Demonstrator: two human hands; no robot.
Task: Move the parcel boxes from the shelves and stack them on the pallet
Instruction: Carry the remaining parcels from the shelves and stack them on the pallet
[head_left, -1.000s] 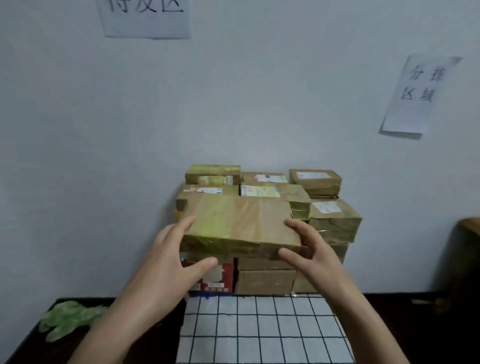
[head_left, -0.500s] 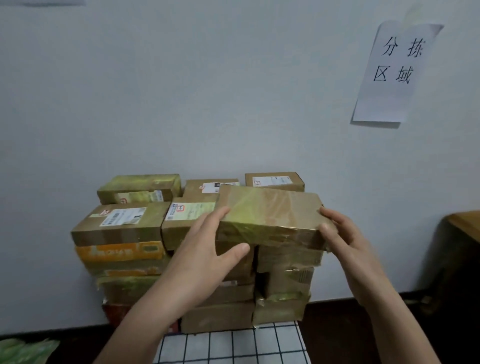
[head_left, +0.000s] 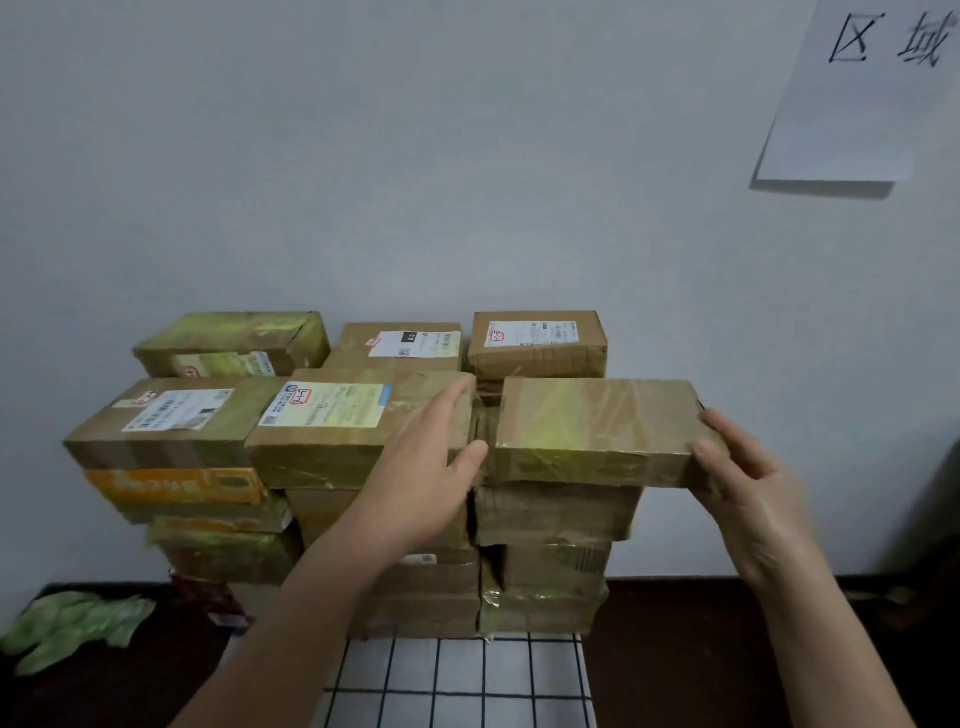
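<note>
Right at the bottom edge lies a white sheet (head_left: 452, 680) ruled with a black grid, on a dark floor (head_left: 701, 649). A blurred green bundle (head_left: 72, 623) lies off to the left; what it is, I cannot tell.

Up to the hands. The right hand (head_left: 748, 478) grips the right end of the plain taped box (head_left: 597, 426), thumb on the front face and fingers curled round the end. The left hand (head_left: 431, 467) is at the other end, fingers fairly straight and running up the gap beside the box, thumb touching its near left corner. That is a press, not a wrap. The box shows glossy tape with a yellow-green sheen and no label on the faces in view. It sits level on top of the right-hand column of the stack of parcels (head_left: 550, 561), which stands against the wall.

Just left of it, under the left hand, is the middle box (head_left: 322, 447). Its pale label has a blue edge and a red-framed code that looks like "B-1-6", with print too fine to read. Next along, the left front box (head_left: 171, 431) carries a white barcode label with a red logo. Beneath that is an orange box (head_left: 176, 486), its printing blurred.

In the back row are a green-taped box (head_left: 234, 343), a box with a white label and black patch (head_left: 400, 348), and a box with a red-logo label (head_left: 537, 345).

Furthest off, on the wall (head_left: 415, 156), a paper sign (head_left: 857, 114) reads "区域".
</note>
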